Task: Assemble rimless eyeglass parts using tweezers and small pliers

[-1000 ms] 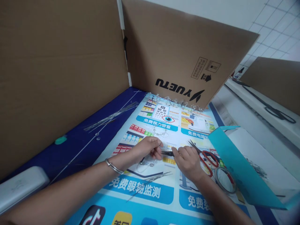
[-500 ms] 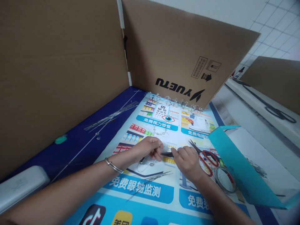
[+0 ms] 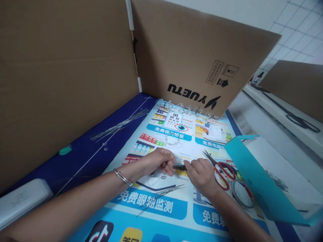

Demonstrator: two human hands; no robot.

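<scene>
My left hand (image 3: 163, 161), a silver bangle on its wrist, pinches something too small to make out, with a thin wire loop and clear beads (image 3: 163, 176) hanging below. My right hand (image 3: 201, 173) is closed around dark pliers (image 3: 179, 167), whose tips point left and reach my left fingers. Nearer to me, a bundle of thin wires (image 3: 161, 195) lies on the printed mat (image 3: 176, 212). Red-handled scissors (image 3: 222, 174) rest just right of my right hand, beside a roll of clear tape (image 3: 242, 194).
Cardboard panels (image 3: 196, 60) stand at the left and back. Beaded wire pieces (image 3: 194, 109) line the back panel's foot. More wires (image 3: 121, 124) lie on blue cloth at left. A teal box (image 3: 264, 188) stands at right; a white case (image 3: 25, 201) sits at lower left.
The pliers' tips and my right hand have shifted very slightly; the pliers' jaws look a little more spread. My left hand has hardly moved.
</scene>
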